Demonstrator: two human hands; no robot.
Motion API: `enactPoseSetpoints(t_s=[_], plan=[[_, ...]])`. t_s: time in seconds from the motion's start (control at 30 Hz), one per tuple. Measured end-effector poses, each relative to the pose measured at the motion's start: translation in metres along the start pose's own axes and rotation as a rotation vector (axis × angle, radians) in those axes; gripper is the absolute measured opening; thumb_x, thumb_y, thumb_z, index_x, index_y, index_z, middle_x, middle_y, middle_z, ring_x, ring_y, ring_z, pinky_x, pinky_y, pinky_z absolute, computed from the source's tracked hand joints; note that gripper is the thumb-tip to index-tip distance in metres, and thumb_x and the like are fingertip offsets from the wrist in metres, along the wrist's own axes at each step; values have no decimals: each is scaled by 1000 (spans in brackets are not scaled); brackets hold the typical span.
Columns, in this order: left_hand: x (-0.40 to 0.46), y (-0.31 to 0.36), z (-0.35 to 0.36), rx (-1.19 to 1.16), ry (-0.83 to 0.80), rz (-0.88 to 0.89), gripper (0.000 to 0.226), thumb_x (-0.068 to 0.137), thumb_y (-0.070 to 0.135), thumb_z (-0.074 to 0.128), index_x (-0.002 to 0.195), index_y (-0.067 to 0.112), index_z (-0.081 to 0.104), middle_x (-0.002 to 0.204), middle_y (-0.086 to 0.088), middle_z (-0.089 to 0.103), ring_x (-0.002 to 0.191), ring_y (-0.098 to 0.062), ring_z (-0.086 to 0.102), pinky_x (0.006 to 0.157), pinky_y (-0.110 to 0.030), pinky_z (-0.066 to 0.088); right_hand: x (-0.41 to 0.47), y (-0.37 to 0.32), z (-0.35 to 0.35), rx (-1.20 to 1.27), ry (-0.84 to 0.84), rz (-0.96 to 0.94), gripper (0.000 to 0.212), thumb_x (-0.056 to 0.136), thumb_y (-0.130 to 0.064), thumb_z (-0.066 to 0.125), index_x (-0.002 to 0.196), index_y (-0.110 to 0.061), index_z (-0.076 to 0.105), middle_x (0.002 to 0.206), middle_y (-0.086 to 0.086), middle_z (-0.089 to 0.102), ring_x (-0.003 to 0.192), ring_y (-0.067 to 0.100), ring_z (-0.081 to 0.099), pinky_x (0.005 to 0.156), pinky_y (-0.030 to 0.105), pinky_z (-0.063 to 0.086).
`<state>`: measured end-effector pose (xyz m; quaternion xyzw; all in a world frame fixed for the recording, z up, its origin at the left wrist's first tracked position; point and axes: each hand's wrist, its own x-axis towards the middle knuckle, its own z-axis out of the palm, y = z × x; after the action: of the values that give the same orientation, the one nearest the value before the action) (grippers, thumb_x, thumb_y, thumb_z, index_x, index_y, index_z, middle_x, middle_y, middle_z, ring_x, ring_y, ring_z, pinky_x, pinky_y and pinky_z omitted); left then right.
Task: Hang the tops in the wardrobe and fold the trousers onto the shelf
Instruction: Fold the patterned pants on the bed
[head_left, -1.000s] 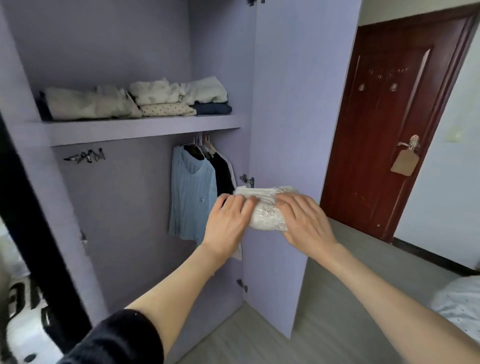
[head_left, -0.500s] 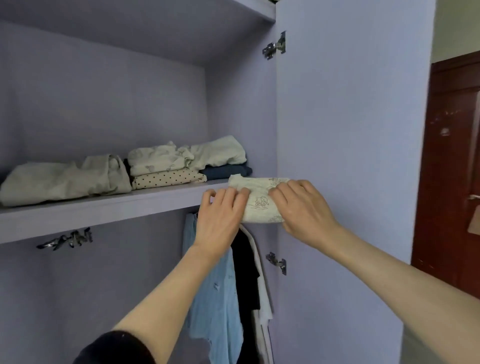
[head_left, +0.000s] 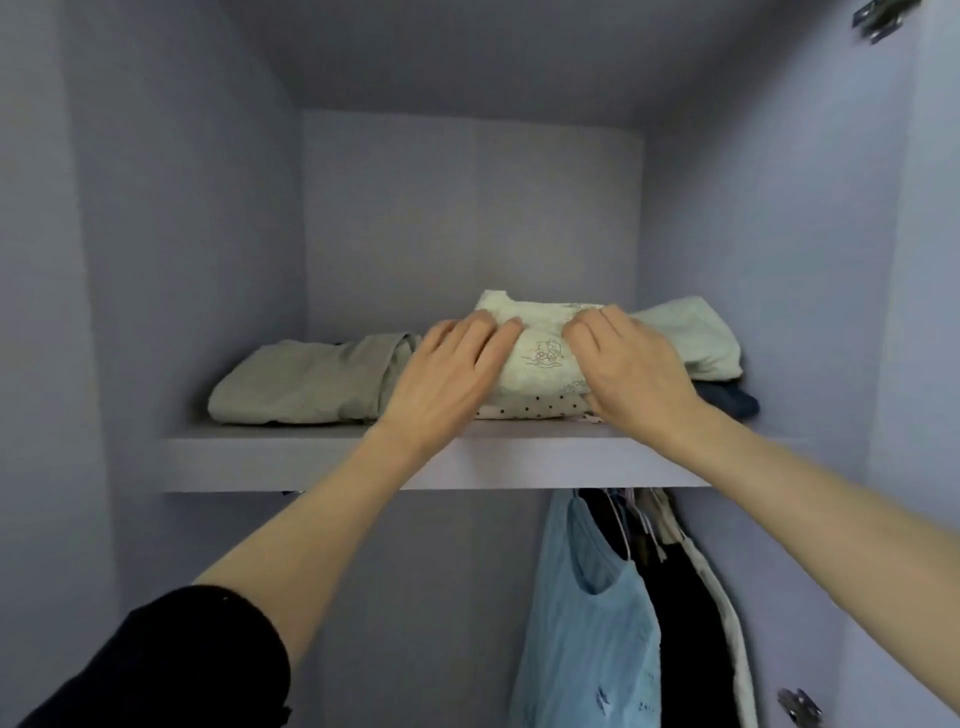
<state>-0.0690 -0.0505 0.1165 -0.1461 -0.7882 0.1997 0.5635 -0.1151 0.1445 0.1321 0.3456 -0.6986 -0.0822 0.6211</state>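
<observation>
Cream folded trousers (head_left: 540, 358) sit gripped in our left hand (head_left: 447, 379) and right hand (head_left: 631, 371) on the pile; next we let go

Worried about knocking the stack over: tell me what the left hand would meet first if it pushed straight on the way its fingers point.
The left hand already rests on the cream embroidered bundle. Further on, likely the pale green folded garment; depth is unclear.

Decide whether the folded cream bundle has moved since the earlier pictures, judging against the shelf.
Yes. The cream bundle, held by the left hand and right hand, has gone up and inward: from below the shelf onto the polka-dot stack.
</observation>
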Motion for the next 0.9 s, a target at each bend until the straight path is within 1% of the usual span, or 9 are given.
enactPoseSetpoints(t_s=[0.1,0.23,0.33,0.43,0.5,0.6,0.67,0.77,0.9], plan=[[-9,-45,5,70,-77,-144,64,61,-8,74,121,1,55,107,-19,61,99,-34,62,85,-42,50,49,-25,45,66,155,-47,23,70,9,52,86,-2,64,96,12,68,88,27,66,59,30,46],[-23,-108,14,181,-68,-215,61,71,-2,66,125,4,39,110,-24,60,97,-38,62,85,-45,50,111,-66,90,120,308,-43,20,82,5,49,84,-6,66,98,10,70,94,23,67,63,28,49],[-31,-147,27,306,-41,-205,55,72,-7,61,125,0,49,112,-24,60,95,-37,63,85,-44,51,146,-88,115,97,366,-37,23,86,3,47,84,-7,67,100,9,71,94,22,68,64,30,53],[-39,-185,47,361,-25,-222,46,77,-5,54,122,0,54,117,-21,60,101,-35,62,87,-43,50,179,-108,141,136,351,8,29,85,1,41,93,-6,68,109,11,69,104,24,65,79,35,55],[-49,-205,61,333,-124,-265,53,76,-7,59,127,1,52,130,-21,53,115,-34,56,91,-43,48,187,-129,162,253,144,11,37,86,-2,38,116,-4,59,130,13,57,122,26,53,96,38,47],[-79,-226,84,215,-630,-312,70,88,1,46,149,11,13,157,-8,11,144,-20,17,113,-34,21,174,-157,192,760,-553,-28,64,91,-13,48,148,-13,20,155,6,23,140,20,25,110,31,25],[-82,-238,94,26,-883,-373,76,89,8,46,150,15,1,159,-1,-1,145,-13,4,117,-32,6,173,-160,202,1017,-793,6,70,91,-18,51,150,-23,14,157,0,16,143,16,18,111,22,16],[-65,-242,105,-118,-955,-455,77,85,10,46,150,14,5,158,-2,5,145,-15,7,116,-38,1,178,-156,212,1196,-884,100,66,92,-32,49,149,-32,16,157,-7,14,143,14,13,107,20,11],[-72,-234,114,-176,-1021,-523,72,89,14,44,150,14,5,158,-5,5,145,-20,7,115,-34,7,170,-169,219,1024,-809,17,59,96,-39,39,150,-28,16,158,-4,13,145,14,9,114,28,3]])
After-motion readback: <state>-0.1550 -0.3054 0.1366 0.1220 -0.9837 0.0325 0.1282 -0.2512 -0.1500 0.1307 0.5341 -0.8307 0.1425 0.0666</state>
